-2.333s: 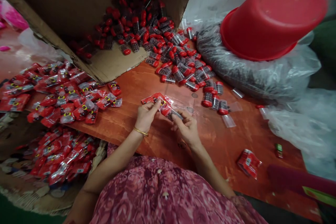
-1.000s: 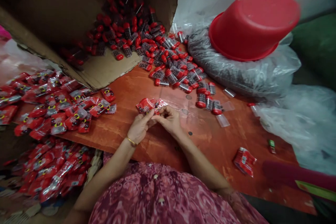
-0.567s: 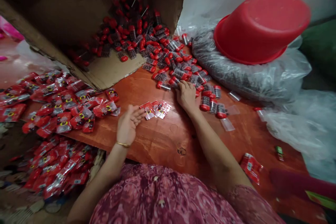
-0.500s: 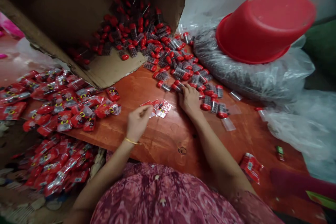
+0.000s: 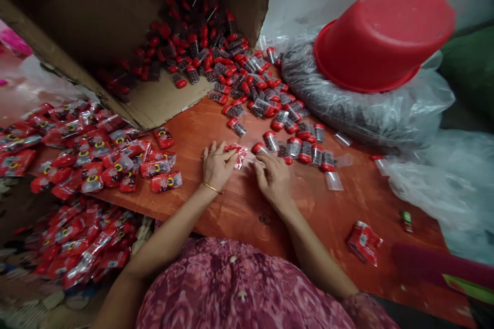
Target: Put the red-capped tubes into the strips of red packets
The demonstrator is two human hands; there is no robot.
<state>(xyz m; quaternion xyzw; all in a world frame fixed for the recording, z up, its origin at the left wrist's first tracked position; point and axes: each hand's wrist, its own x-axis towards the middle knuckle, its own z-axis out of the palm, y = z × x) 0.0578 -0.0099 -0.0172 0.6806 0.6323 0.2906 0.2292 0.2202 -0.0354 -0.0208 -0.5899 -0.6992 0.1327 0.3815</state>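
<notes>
My left hand [image 5: 216, 165] lies flat on the red-brown table [image 5: 216, 216], fingers spread, its tips on a small stack of red printed packets [image 5: 238, 152]. Just to the right is my right hand [image 5: 273, 179], fingers curled, pinching a red-capped clear vial [image 5: 259, 148] beside that stack. More red-capped vials [image 5: 304, 150] lie in a row right of my right hand. Behind them a heap of vials [image 5: 250, 90] spills from a cardboard box [image 5: 154, 100] tipped on its side.
Filled red packets [image 5: 96, 149] are piled on the table's left, with more [image 5: 85, 241] below its front edge. An upturned red basin [image 5: 382, 36] rests on a plastic bag of dark beads [image 5: 347, 108]. Clear sleeves [image 5: 334, 181] and a lone packet [image 5: 363, 241] lie to the right.
Both hands let go of a filled packet. My right hand reached to the vials and came back with one; my left hand swung left, then settled flat on the packet stack.
</notes>
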